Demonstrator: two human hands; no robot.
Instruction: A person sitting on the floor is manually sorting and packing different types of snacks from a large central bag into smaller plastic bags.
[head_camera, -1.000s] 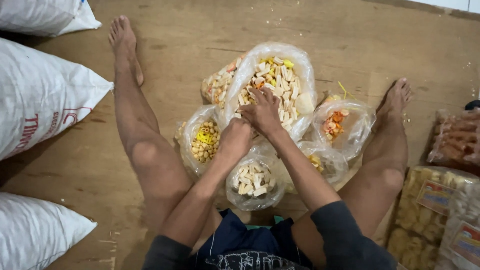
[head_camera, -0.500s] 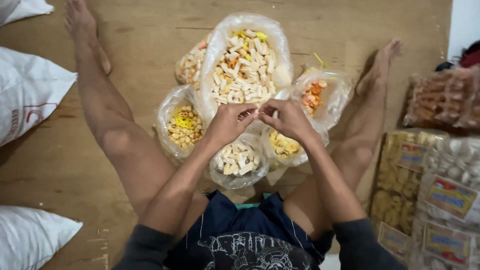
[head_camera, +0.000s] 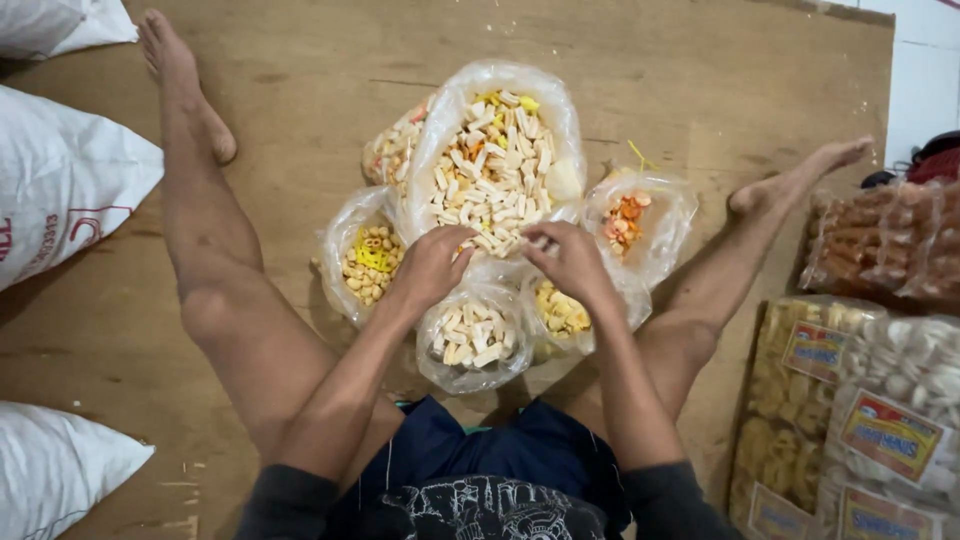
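Observation:
I sit on a wooden floor with my legs spread around a cluster of clear plastic bags of snacks. The large open bag (head_camera: 497, 150) holds white stick crackers. My left hand (head_camera: 432, 268) curls over its near rim. My right hand (head_camera: 572, 262) pinches the same rim just to the right, fingertips toward the left hand. Below my hands stands a small bag of white sticks (head_camera: 475, 342). A bag of yellow round snacks (head_camera: 366, 262) is on the left, a bag of yellow pieces (head_camera: 562, 312) under my right wrist, and a bag of orange snacks (head_camera: 632, 222) on the right.
Another snack bag (head_camera: 393, 152) sits behind the large one. White sacks (head_camera: 60, 180) lie along the left edge. Sealed, labelled snack packs (head_camera: 880, 400) are stacked at the right, next to my right leg (head_camera: 760, 230). My left leg (head_camera: 215, 260) stretches up the left side.
My right hand has drawn back from the large bag's crackers to its near rim. Both hands met there and now sit slightly apart. The view has shifted a little.

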